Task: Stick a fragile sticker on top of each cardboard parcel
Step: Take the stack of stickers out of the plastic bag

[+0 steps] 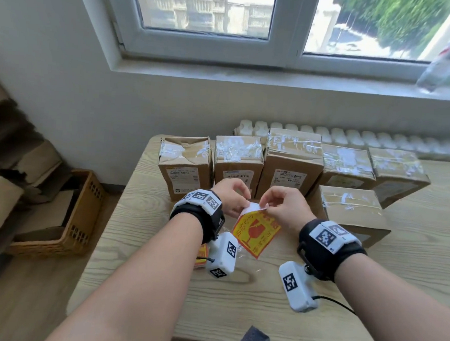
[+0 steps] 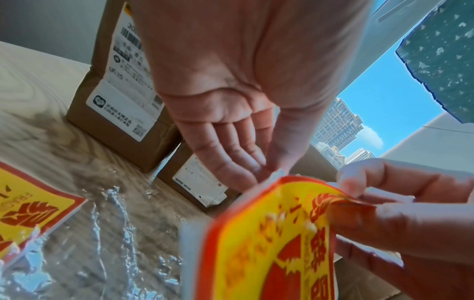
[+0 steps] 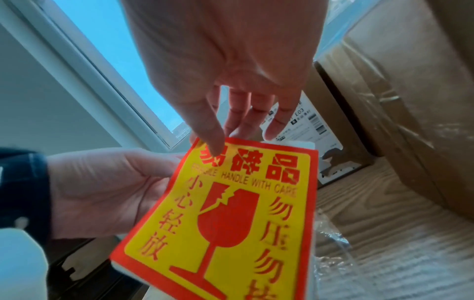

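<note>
Both hands hold one yellow-and-red fragile sticker (image 1: pixel 255 232) (image 3: pixel 231 213) above the wooden table (image 1: pixel 157 285). My left hand (image 1: pixel 243 203) (image 2: pixel 266 170) pinches its white backing at the top edge. My right hand (image 1: pixel 264 203) (image 3: pixel 218 142) pinches the top corner of the sticker (image 2: pixel 269 243), which curls off the backing there. Several taped cardboard parcels stand in a row behind the hands (image 1: pixel 186 162) (image 1: pixel 292 161) (image 1: pixel 397 171). One more parcel (image 1: pixel 354 214) sits nearer, on the right. No sticker shows on their tops.
A stack of fragile stickers (image 2: pixel 30 207) lies on the table under my left wrist, beside crumpled clear film (image 2: pixel 110 223). A wicker basket (image 1: pixel 63 220) stands on the floor at left. A white radiator (image 1: pixel 354 136) runs behind the table, under the window sill.
</note>
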`<state>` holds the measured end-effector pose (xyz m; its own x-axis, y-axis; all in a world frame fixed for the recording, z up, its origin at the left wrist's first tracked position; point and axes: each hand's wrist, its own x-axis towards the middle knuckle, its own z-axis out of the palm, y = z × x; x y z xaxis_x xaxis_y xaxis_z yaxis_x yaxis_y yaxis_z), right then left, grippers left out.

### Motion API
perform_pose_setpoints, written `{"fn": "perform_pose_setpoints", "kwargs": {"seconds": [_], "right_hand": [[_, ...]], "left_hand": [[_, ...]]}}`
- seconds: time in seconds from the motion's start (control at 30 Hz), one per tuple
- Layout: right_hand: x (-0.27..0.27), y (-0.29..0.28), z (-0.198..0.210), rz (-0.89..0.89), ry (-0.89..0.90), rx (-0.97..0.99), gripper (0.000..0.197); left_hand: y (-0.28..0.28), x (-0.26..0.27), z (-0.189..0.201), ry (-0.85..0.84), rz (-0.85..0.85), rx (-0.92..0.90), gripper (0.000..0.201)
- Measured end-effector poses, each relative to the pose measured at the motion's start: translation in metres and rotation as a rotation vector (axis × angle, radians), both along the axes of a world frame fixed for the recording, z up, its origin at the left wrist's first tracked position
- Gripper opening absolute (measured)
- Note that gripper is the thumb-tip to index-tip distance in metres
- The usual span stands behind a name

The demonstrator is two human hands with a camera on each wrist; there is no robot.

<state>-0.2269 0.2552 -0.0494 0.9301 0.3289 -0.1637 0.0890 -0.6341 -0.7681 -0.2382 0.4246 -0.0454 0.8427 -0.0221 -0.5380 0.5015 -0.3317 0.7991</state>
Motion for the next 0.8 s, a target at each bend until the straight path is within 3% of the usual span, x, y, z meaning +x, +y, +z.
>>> {"fn": "perform_pose_setpoints", "kwargs": {"seconds": [0.13, 0.33, 0.6, 0.7, 0.8], "right_hand": [[0.000, 0.012, 0.000, 0.006, -0.022, 0.010, 0.033], [-0.002, 0.028, -0.005, -0.007, -0.016, 0.059, 0.035], [0.007, 0.039, -0.009, -0.128, -0.019, 0.030, 0.031], [0.008, 0.043, -0.010, -0.104, 0.033, 0.055, 0.032], [0.009, 0.047, -0.013, -0.051, 0.047, 0.020, 0.046]], "left_hand": [[0.019, -0.010, 0.001, 0.052, 0.018, 0.040, 0.019], [0.064, -0.025, -0.012, 0.095, 0.274, 0.106, 0.026], [0.145, -0.035, -0.072, 0.134, 0.496, 0.309, 0.007], [0.133, -0.042, -0.054, 0.083, 0.535, 0.224, 0.023], [0.116, -0.040, -0.045, 0.082, 0.570, 0.044, 0.023]]}}
